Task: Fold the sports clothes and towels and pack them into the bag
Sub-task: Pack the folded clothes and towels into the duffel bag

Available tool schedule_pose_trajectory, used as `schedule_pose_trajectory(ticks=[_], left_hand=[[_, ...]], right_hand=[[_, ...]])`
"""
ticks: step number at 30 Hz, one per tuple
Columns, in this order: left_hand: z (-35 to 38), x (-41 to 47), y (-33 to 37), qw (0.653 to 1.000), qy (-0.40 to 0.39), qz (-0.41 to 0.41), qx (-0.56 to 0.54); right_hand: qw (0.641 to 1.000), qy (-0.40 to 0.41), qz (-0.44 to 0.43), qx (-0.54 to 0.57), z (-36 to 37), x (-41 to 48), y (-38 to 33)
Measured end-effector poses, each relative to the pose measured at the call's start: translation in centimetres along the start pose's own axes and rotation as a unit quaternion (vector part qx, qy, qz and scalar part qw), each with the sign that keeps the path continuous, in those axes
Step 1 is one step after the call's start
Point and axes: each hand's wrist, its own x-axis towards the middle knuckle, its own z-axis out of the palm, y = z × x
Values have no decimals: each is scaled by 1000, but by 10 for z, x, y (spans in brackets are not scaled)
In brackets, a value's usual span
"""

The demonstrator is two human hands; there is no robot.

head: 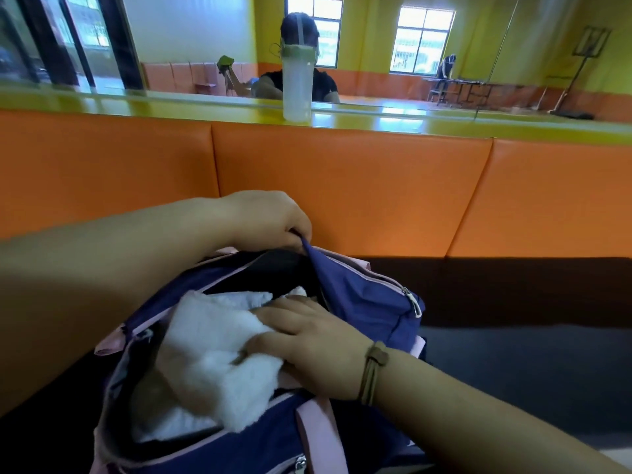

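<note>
Head: left hand [266, 217] on bag [359, 295] edge, right hand [314, 347] on towel [212, 336]

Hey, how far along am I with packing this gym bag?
Done: a white towel is partly inside the blue bag. In hand: your left hand pinches the bag's rim up while your right hand presses the towel down. Left: the towel bulges out of the opening and the zip is undone. I can't see whether clothes lie underneath.
</note>
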Motion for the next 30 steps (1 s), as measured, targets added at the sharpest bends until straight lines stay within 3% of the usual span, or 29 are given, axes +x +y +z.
schedule_pose_trajectory(ticks=[7, 10, 15, 18, 25, 27, 30], left_hand=[[-7, -2, 2, 1000, -4, 7, 6], [-4, -2, 6, 1000, -3, 11, 9], [4, -5, 17, 999, 23, 16, 34], [13, -18, 23, 999, 43, 11, 18], [56, -79, 46, 974, 223, -5, -27], [69, -96, 53, 979, 200, -6, -40], [87, -112, 66, 997, 53, -56, -32]], right_hand=[[975, 46, 0, -216, -11, -9, 10], [965, 6, 8, -262, -16, -21, 4], [944, -79, 110, -301, -20, -21, 6], [937, -114, 130, -303, -20, -22, 3], [947, -42, 9, -318, -34, -47, -1], [956, -41, -17, -290, -35, -52, 3], [960, -39, -31, -276, -31, -52, 10]])
